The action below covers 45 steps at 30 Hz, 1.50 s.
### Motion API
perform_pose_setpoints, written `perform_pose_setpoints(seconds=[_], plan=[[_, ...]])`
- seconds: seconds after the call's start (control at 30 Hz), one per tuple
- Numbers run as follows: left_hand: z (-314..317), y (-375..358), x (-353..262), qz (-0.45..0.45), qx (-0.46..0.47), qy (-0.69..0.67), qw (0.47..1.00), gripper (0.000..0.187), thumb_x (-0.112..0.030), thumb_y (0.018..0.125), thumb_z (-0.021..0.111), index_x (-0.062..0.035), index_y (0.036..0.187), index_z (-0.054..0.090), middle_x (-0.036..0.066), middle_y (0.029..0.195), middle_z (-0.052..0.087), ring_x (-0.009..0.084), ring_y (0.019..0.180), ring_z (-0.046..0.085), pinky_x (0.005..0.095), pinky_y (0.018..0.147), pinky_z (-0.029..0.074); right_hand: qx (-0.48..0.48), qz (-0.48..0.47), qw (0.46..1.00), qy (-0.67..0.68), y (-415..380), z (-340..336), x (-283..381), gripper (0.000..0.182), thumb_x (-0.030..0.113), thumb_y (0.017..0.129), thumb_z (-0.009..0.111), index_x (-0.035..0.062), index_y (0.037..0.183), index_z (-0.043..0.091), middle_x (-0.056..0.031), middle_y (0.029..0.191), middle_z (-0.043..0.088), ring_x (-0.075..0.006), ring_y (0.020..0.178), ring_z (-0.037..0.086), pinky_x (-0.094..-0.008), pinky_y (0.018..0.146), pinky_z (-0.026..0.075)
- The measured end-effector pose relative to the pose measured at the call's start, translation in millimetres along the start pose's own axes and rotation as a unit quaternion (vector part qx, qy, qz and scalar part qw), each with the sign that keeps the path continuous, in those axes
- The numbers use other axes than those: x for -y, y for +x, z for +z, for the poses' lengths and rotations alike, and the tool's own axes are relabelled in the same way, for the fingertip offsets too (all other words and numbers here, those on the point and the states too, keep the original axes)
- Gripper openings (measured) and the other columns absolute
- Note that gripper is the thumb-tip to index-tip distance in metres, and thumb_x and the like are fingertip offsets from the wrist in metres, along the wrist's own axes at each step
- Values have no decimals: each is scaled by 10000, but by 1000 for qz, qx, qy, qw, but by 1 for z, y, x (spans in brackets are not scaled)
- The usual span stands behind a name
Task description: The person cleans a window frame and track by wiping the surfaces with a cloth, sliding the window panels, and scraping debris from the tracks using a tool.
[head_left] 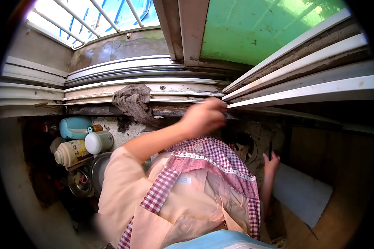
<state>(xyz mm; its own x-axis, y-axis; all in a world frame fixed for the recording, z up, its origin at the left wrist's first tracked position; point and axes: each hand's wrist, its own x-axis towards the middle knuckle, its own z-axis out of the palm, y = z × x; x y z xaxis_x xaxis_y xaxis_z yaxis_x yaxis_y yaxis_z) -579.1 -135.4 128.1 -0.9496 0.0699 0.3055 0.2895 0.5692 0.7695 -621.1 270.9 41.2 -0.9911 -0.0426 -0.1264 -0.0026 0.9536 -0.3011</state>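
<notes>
My left hand is at the sill beside the right end of the window track. Motion smears its fingers, and I cannot make out whether they hold anything. A crumpled grey-brown rag hangs over the track to the left of this hand. Lower down on the right, my right hand is closed around a thin dark stick-like thing that points upward. A pale flat board lies just beyond that hand.
Sliding window frames angle across the upper right, below green glass. White bars cross the opening at upper left. A light blue container, a white-lidded jar, a cream bottle and metal pots crowd the lower left.
</notes>
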Motion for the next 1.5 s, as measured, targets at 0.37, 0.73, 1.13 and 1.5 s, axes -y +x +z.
perform_pose_setpoints(seconds=[0.37, 0.73, 1.13, 1.5], plan=[[-99, -113, 67, -151, -115, 311, 931, 377, -297, 782, 711, -27, 1034, 637, 160, 1090, 609, 329, 1008, 567, 417, 885, 450, 74, 18, 992, 96, 16, 67, -13, 354, 270, 912, 552, 15, 1153, 594, -238, 1053, 627, -409, 987, 586, -430, 828, 470], [-7, -10, 52, -60, 92, 199, 974, 405, -257, 808, 660, -32, 1134, 577, 139, 1056, 588, 301, 1018, 564, 386, 855, 470, 80, -120, 977, 155, 44, 53, 81, 267, 224, 904, 572, 3, 1051, 607, -167, 704, 605, -244, 608, 574, -354, 605, 450], [5, 13, 55, -40, 113, 129, 984, 263, -237, 820, 630, -54, 1002, 579, 106, 888, 610, 316, 808, 618, 415, 707, 507, 152, -35, 970, 185, 30, 25, 91, 298, 189, 909, 579, -30, 1111, 587, -144, 729, 622, -177, 634, 566, -316, 623, 453], [-145, -140, 82, -135, -57, 420, 896, 310, -286, 850, 619, -33, 1025, 578, 113, 986, 588, 279, 948, 558, 396, 846, 438, 169, -97, 961, 197, 49, 47, 58, 258, 172, 896, 583, 3, 1088, 617, -79, 614, 534, -120, 553, 429, -296, 540, 392]])
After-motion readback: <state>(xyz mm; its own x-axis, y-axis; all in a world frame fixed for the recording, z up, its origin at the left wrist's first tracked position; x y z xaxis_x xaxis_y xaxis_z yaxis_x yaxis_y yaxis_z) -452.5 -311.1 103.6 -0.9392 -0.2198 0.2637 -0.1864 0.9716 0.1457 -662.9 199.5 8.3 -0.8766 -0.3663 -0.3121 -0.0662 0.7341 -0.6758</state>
